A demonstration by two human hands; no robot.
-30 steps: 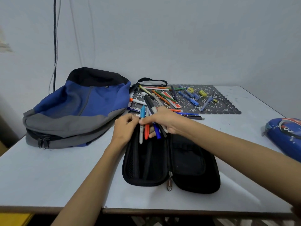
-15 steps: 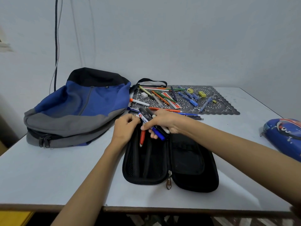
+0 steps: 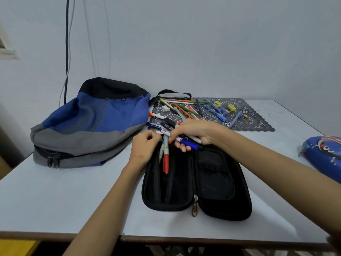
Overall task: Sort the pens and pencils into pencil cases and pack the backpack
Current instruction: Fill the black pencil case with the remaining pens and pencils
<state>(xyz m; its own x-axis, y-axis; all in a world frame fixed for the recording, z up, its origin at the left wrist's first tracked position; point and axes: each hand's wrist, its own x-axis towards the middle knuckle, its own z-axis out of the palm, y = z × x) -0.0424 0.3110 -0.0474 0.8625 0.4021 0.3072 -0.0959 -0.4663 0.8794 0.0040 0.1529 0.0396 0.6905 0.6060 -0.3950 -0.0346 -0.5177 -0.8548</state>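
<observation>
Bundle of pens over open black pencil case
Right grip curls round the pens; the case lies near the front edge of the surface. Left grip is curled at its far end, hold unclear.

Both forearms reach up from the lower frame to mid-frame. The right hand, palm down, grips a bundle of pens; the left hand pinches their ends with curled fingers.

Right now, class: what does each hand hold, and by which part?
The right hand grips a bundle of pens across their middles. The left hand seems to pinch the red marker's upper end over the black pencil case.
</observation>
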